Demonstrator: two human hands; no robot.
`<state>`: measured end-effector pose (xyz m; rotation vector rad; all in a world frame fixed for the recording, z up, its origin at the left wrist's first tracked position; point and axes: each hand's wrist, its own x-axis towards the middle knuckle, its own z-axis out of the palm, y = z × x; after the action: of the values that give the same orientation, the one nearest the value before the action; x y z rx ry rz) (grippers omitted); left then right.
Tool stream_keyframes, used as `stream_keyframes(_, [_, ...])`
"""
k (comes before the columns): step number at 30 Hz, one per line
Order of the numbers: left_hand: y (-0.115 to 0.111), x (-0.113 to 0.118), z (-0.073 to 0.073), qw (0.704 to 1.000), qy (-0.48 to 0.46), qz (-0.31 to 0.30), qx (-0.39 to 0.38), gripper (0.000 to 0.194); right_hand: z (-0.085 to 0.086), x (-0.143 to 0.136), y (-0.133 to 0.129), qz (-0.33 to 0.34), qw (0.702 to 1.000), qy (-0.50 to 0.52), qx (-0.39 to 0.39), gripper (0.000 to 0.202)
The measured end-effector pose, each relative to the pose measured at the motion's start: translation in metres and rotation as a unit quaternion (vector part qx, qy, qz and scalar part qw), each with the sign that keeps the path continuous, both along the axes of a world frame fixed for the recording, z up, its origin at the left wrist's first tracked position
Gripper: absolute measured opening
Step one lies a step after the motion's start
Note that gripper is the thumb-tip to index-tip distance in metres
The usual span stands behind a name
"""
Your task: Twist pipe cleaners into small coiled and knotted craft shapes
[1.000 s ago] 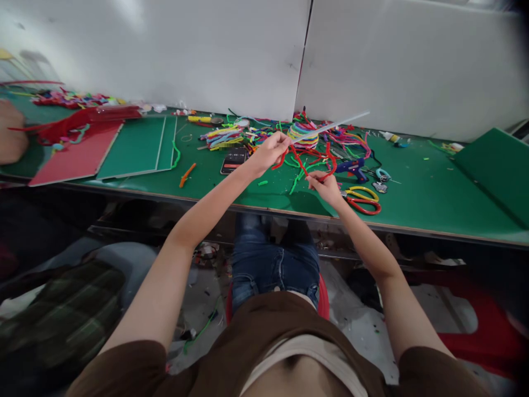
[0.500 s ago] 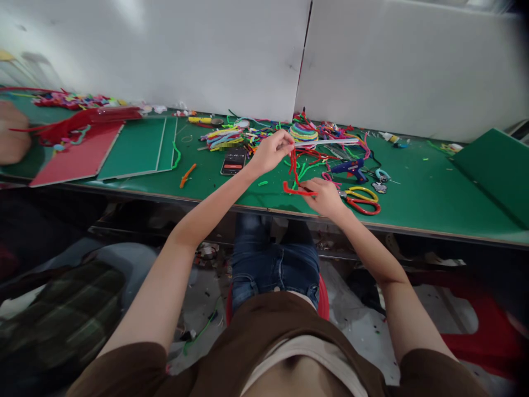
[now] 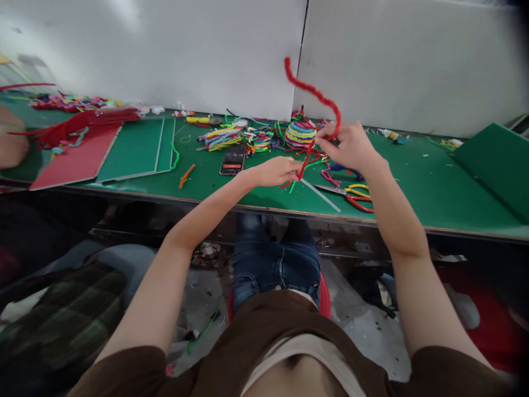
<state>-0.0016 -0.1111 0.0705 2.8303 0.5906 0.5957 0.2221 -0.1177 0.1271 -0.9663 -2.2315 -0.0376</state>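
Observation:
A fuzzy red stem [image 3: 314, 91] runs through my right hand [image 3: 349, 144], and its free end curves up in front of the white wall panel. Lower and to the left, my left hand [image 3: 281, 171] pinches a red stem between its fingertips, with a thin white strip [image 3: 321, 196] slanting down to the right from there. A stretch of red stem spans the gap between my two hands. Behind them sits a round striped multicoloured object [image 3: 300, 134]. Scissors [image 3: 359, 197] with yellow and red handles lie below my right hand, and a blue glue gun is partly hidden behind that arm.
A phone [image 3: 232, 161] and bundles of coloured stems [image 3: 223, 137] lie left of my hands. Farther left are green and red boards [image 3: 78, 157] and another person's hand [image 3: 12, 138]. A green board [image 3: 496, 171] stands tilted at the right.
My right hand has risen to the right, and the red stem now arcs upward from it. My left hand has come down a little, and the white strip has swung downward.

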Motion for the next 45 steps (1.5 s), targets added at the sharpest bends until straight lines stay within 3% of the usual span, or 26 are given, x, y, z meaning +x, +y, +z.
stream_keyframes(2, [-0.005, -0.004, 0.001, 0.993, -0.077, -0.035, -0.079, 0.013, -0.01, 0.01, 0.023, -0.003, 0.997, 0.062, -0.045, 0.03])
stream_keyframes(5, [0.0, -0.006, -0.001, 0.957, -0.249, 0.0, -0.148, 0.024, -0.043, 0.013, 0.034, -0.016, 0.982, 0.169, -0.083, 0.037])
stream_keyframes(8, [0.015, -0.002, -0.009, 0.906, -0.387, 0.103, -0.137, 0.032, -0.081, -0.001, 0.015, -0.073, 0.967, 0.238, -0.047, 0.04])
stream_keyframes(11, [0.028, 0.004, -0.018, 0.877, -0.427, 0.193, -0.106, 0.034, -0.103, -0.02, -0.014, -0.112, 0.976, 0.178, 0.058, 0.034])
stream_keyframes(14, [0.031, 0.006, -0.024, 0.895, -0.369, 0.249, -0.037, 0.028, -0.094, -0.034, -0.03, -0.077, 0.994, 0.031, 0.075, 0.029])
stream_keyframes(17, [0.026, 0.004, -0.023, 0.934, -0.215, 0.278, 0.062, 0.021, -0.064, -0.039, -0.024, -0.045, 0.995, -0.052, 0.066, 0.03])
stream_keyframes(19, [0.021, 0.001, -0.02, 0.96, -0.094, 0.242, 0.106, 0.017, -0.042, -0.035, -0.01, -0.043, 0.998, -0.033, 0.044, 0.03])
stream_keyframes(22, [0.011, -0.006, -0.014, 0.989, -0.003, 0.107, 0.105, 0.014, -0.023, -0.02, 0.017, -0.039, 0.999, 0.024, -0.003, 0.034])
stream_keyframes(25, [0.001, -0.013, -0.007, 0.991, -0.096, 0.062, 0.067, 0.014, -0.029, -0.004, 0.037, -0.016, 0.992, 0.089, -0.086, 0.039])
stream_keyframes(29, [-0.003, -0.016, -0.007, 0.954, -0.275, 0.122, -0.005, 0.021, -0.069, -0.003, 0.039, 0.003, 0.957, 0.234, -0.171, 0.044])
stream_keyframes(33, [0.008, -0.012, -0.017, 0.918, -0.367, 0.128, -0.078, 0.038, -0.102, -0.019, 0.025, 0.035, 0.907, 0.361, -0.212, 0.044])
stream_keyframes(35, [0.016, -0.009, -0.024, 0.902, -0.399, 0.134, -0.093, 0.043, -0.106, -0.028, 0.015, 0.011, 0.9, 0.398, -0.178, 0.042])
stream_keyframes(39, [0.023, 0.001, -0.031, 0.878, -0.431, 0.189, -0.086, 0.048, -0.1, -0.045, -0.007, -0.094, 0.922, 0.375, -0.036, 0.039])
stream_keyframes(41, [0.02, 0.006, -0.029, 0.875, -0.429, 0.213, -0.072, 0.048, -0.097, -0.05, -0.015, -0.117, 0.941, 0.317, 0.033, 0.039])
stream_keyframes(45, [0.011, 0.008, -0.024, 0.884, -0.392, 0.253, -0.001, 0.042, -0.087, -0.056, -0.023, -0.084, 0.986, 0.105, 0.096, 0.034])
